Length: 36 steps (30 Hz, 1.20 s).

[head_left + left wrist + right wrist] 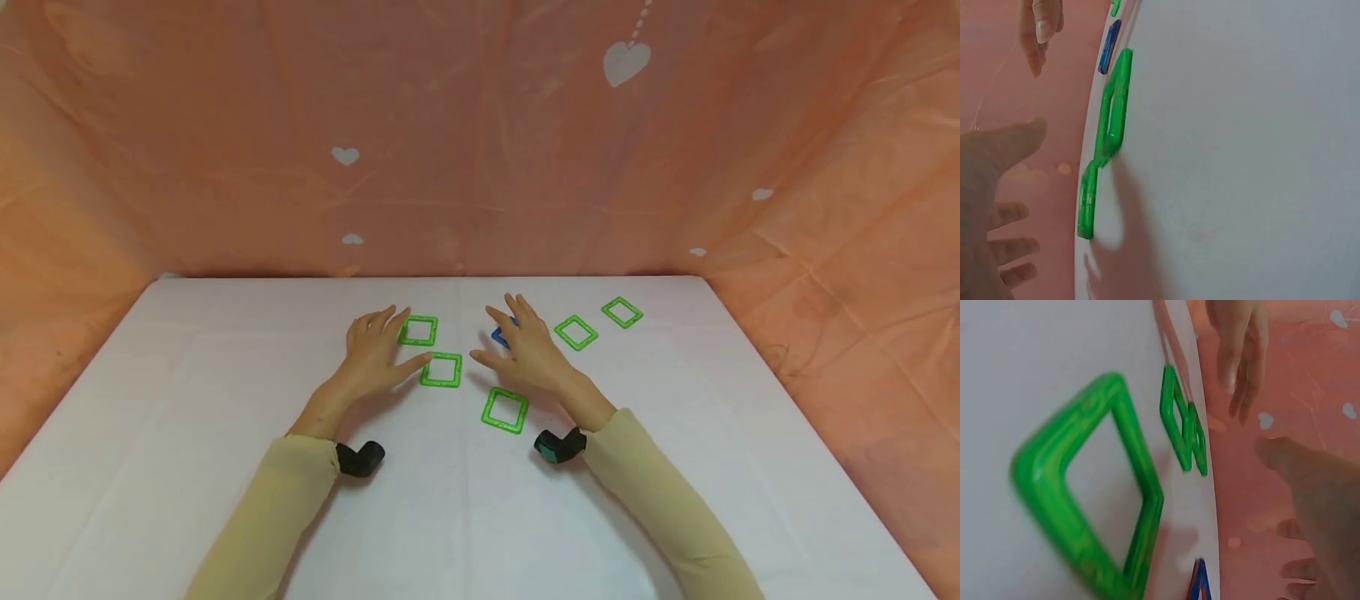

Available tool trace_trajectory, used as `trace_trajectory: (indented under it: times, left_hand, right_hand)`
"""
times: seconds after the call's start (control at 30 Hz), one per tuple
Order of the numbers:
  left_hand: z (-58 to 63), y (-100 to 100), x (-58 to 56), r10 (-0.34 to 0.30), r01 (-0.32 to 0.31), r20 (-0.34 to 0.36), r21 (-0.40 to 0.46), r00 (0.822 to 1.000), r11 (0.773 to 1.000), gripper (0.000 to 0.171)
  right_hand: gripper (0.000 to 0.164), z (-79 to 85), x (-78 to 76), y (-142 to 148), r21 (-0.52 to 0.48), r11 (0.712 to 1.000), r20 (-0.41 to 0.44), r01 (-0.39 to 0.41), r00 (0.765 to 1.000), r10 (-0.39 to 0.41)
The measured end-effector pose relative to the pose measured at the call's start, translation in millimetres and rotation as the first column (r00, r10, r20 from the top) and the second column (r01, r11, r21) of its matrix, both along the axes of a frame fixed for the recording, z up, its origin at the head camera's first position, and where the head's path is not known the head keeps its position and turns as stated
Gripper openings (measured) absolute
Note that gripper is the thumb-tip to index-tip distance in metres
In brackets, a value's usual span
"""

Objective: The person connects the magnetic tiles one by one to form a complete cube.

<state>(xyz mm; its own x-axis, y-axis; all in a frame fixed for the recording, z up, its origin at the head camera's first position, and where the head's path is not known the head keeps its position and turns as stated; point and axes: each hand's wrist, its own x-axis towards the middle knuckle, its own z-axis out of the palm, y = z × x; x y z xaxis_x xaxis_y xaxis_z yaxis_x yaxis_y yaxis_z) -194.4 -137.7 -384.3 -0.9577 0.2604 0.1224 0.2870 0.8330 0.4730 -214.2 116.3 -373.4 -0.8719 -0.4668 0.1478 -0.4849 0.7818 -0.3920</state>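
Observation:
My left hand (371,354) hovers over the white table with fingers spread. Its fingertips overlap the edges of two green square frames in the head view: a back one (435,331) and a nearer one (441,384). The left wrist view shows that hand apart from both pieces. My right hand (531,352) is also raised, its fingers extended and holding nothing. Beneath it lies a blue piece (498,336), mostly hidden, so its full shape is unclear. Closer to me, another green square frame (502,428) lies flat; it looms large (1038,481) in the right wrist view.
To the right of my right hand lie two more green square frames, one nearer (588,342) and one farther back (613,319). Behind the table (465,517) hangs an orange cloth (450,125) with white hearts. Black devices are at both wrists.

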Motion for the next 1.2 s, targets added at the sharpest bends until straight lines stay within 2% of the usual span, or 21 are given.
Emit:
trace_trajectory:
  times: [0.13, 0.27, 0.53, 0.83, 1.07, 1.2]
  left_hand:
    - [-4.4, -2, -4.2, -0.002, 0.002, -0.001, 0.027, 1.000, 1.000, 0.074]
    - [-6.5, -5, -8.2, -0.010, 0.009, 0.005, 0.045, 1.000, 0.999, 0.070]
    - [-10.3, -7, -15.0, -0.049, 0.049, -0.009, 0.015, 0.999, 0.999, 0.063]
    - [-10.9, -7, -23.8, -0.087, 0.087, 0.043, -0.017, 0.995, 0.996, 0.060]
    - [-12.2, -6, -27.6, -0.075, 0.079, 0.089, -0.046, 0.993, 0.996, 0.061]
    - [-12.4, -5, -29.0, -0.062, 0.068, 0.111, -0.050, 0.992, 0.996, 0.061]
  right_hand:
    - [0.075, -0.5, 1.5, -8, 0.010, 0.999, 0.058, -0.039, 0.998, 0.038]
    - [0.076, -3.8, -0.2, -14, 0.031, 0.996, 0.079, -0.088, 0.993, 0.085]
    - [0.077, -7.5, 0.4, -27, 0.007, 0.989, 0.125, -0.151, 0.981, 0.149]
    - [0.075, -9.4, 3.0, -39, 0.019, 0.981, 0.145, -0.191, 0.972, 0.186]
    - [0.068, -13.1, 4.7, -43, -0.003, 0.979, 0.185, -0.202, 0.962, 0.199]
    - [0.064, -14.8, 3.7, -45, -0.014, 0.974, 0.175, -0.226, 0.959, 0.225]
